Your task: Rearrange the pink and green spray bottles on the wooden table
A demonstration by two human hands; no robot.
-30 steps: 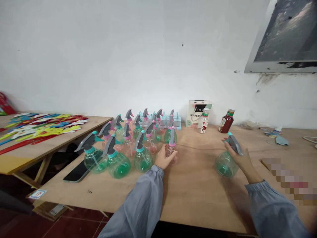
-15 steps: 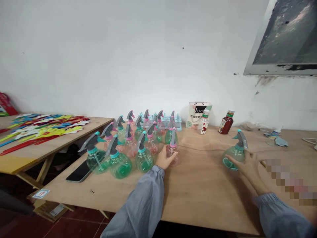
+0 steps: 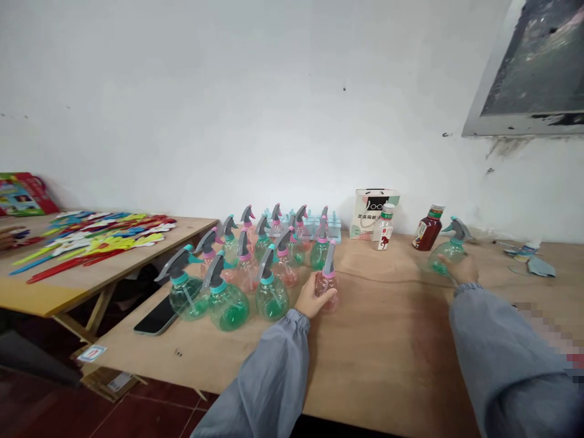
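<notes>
The head view shows the left hand (image 3: 314,297) clasping a pink spray bottle (image 3: 328,292), the right hand (image 3: 462,270) a green spray bottle (image 3: 438,258). Left of the right hand, a paper bag (image 3: 364,219) bears Chinese characters; a red-brown bottle's (image 3: 427,232) label is illegible.

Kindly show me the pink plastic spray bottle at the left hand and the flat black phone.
Pink plastic spray bottle (image 3: 328,275), head view: its pink collar.
Flat black phone (image 3: 157,315), head view: its screen.
</notes>
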